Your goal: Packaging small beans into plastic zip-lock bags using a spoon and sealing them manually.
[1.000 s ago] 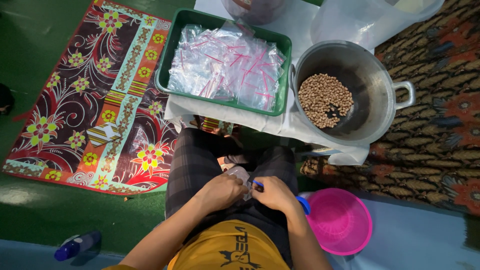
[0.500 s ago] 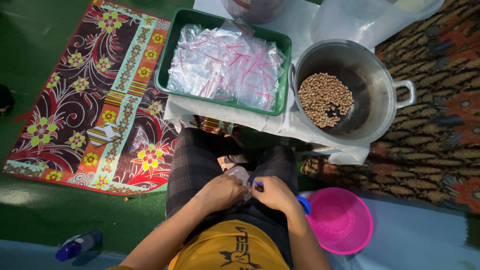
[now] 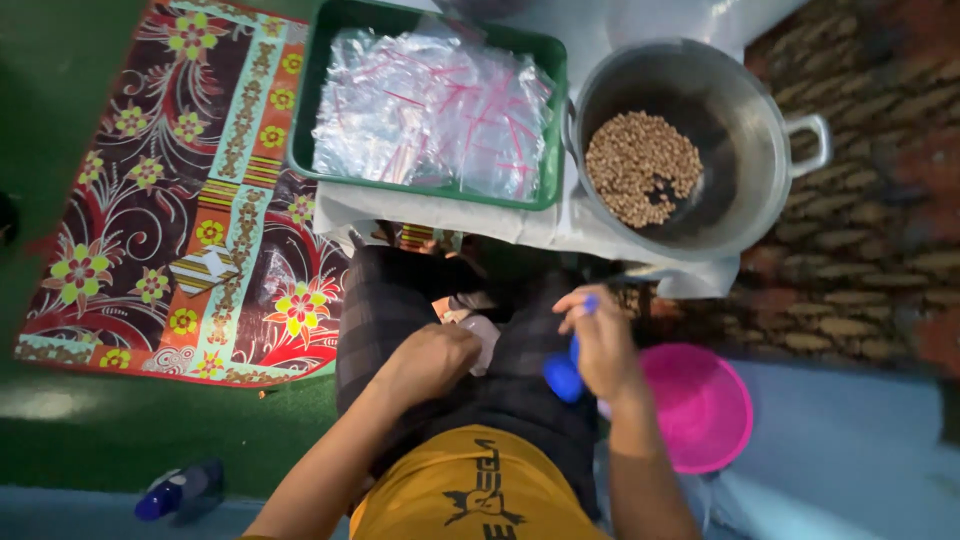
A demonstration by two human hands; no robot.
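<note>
while the left hand (image 3: 428,362) pinches a small clear plastic bag (image 3: 481,340) in a closed grip, the right hand (image 3: 600,345) grips a blue scoop (image 3: 563,375); brown beans (image 3: 641,166) remain in the round metal pot (image 3: 745,200), and many bags (image 3: 432,105) fill the green plastic tray (image 3: 305,130).

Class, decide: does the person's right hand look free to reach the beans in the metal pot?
Probably yes: the right hand sits just below the uncovered pot, nothing lies between, though it grips a blue scoop.
</note>
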